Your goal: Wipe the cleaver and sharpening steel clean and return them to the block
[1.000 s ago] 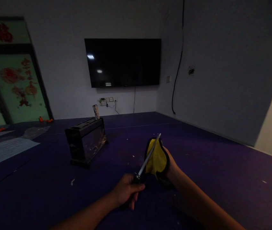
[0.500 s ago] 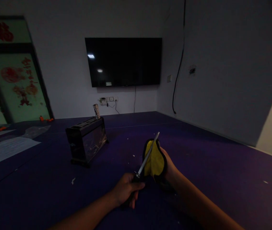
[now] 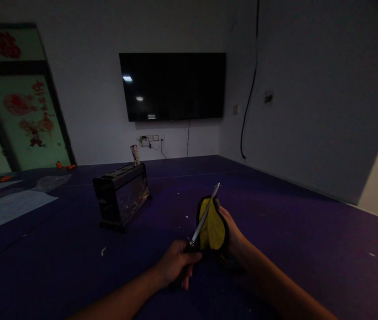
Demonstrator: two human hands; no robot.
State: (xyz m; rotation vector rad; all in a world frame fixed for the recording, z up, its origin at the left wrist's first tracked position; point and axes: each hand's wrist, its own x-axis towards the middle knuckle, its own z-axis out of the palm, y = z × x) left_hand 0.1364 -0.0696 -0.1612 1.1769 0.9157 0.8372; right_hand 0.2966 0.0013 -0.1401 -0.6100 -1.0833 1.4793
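Observation:
My left hand [image 3: 175, 264] is closed round the dark handle of a slim steel rod [image 3: 205, 217], which points up and away to the right. My right hand [image 3: 230, 229] grips a yellow cloth with a black edge [image 3: 212, 226] folded round the rod's lower half. Both hands hover low over the dark purple table [image 3: 292, 249]. A black knife block with a clear side [image 3: 120, 195] stands to the left, beyond my left hand.
A patterned cylinder [image 3: 134, 155] stands behind the block. Papers [image 3: 12, 205] and a clear bag [image 3: 50, 182] lie at the far left. A black TV [image 3: 173, 86] hangs on the far wall above sockets. Small white scraps dot the table.
The yellow cloth has slid down the rod toward the handle and folded tighter around it. My left hand has stayed in place.

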